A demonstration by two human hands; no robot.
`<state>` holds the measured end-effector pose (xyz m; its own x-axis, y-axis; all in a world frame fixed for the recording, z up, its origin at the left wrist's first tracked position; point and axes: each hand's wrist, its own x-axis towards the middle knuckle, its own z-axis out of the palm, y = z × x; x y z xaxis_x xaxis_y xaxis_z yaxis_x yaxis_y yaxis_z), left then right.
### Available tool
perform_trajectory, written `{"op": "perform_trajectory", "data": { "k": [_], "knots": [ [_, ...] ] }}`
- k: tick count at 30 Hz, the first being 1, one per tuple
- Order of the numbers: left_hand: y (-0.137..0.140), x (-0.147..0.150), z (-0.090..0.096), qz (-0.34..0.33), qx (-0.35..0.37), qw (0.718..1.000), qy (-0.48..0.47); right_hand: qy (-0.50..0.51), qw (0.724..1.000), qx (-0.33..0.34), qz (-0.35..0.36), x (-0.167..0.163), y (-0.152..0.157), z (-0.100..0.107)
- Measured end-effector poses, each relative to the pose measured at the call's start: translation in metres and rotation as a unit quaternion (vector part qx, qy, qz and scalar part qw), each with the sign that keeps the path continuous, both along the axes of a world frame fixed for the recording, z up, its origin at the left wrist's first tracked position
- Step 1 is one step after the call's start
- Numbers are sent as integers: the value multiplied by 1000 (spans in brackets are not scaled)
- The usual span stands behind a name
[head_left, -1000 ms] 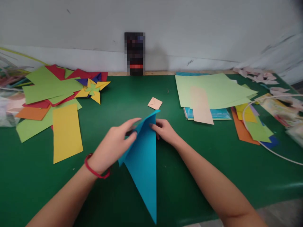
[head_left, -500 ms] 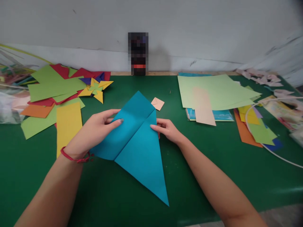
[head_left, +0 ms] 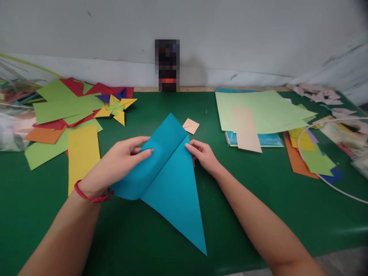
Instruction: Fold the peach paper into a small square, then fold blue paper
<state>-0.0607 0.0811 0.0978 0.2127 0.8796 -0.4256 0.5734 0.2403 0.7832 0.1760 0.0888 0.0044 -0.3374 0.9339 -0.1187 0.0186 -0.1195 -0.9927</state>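
Observation:
A large sheet of blue paper [head_left: 175, 195], creased along a diagonal, is held up between my two hands over the green table. My left hand [head_left: 126, 159] grips its left edge, thumb on the front face and fingers behind. At the upper right edge my right hand [head_left: 202, 155] pinches the paper between thumb and fingers. The sheet's long pointed corner hangs toward me at the lower right. Just beyond the paper lies a small folded pink paper square [head_left: 191, 126].
Yellow paper [head_left: 82, 157], green sheets [head_left: 66, 107] and a yellow folded star [head_left: 116, 108] lie at left. Pale green sheets [head_left: 258, 109] and a pink strip [head_left: 248, 130] are at right, near coloured scraps [head_left: 316, 153] and a white cable [head_left: 304, 165]. A blurred dark object [head_left: 167, 65] stands by the wall.
Both hands have shifted slightly to the right and the blue paper with them. Its lower corner has dipped a little, and the part left of the crease is tilted more.

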Motion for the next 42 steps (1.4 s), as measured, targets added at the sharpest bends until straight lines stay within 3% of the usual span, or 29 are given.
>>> {"op": "perform_trajectory", "data": {
  "k": [5,11,15,20,24,30,38,42],
  "knots": [
    [-4,2,1,-19,10,1000,-13,-37,998,37,-25,0,-1,-2],
    [1,9,-12,-22,-73,982,-174,-48,998,46,-18,0,0,-3],
    [2,29,-35,1,20,991,-136,-39,998,46,6,-1,-1,-4],
    [-6,50,-56,-42,28,992,-116,-33,998,45,27,-3,-4,-5],
    [-10,52,-63,-35,90,989,-112,-32,998,50,35,-4,-4,-7],
    [-13,54,-62,-43,87,988,-122,-45,995,86,5,-2,-2,-16],
    [-12,53,-60,-62,107,986,-115,10,1000,2,-29,-3,2,-11],
    [-8,48,-54,-115,74,985,-101,71,995,-75,-17,3,7,-7]
  ]
}}
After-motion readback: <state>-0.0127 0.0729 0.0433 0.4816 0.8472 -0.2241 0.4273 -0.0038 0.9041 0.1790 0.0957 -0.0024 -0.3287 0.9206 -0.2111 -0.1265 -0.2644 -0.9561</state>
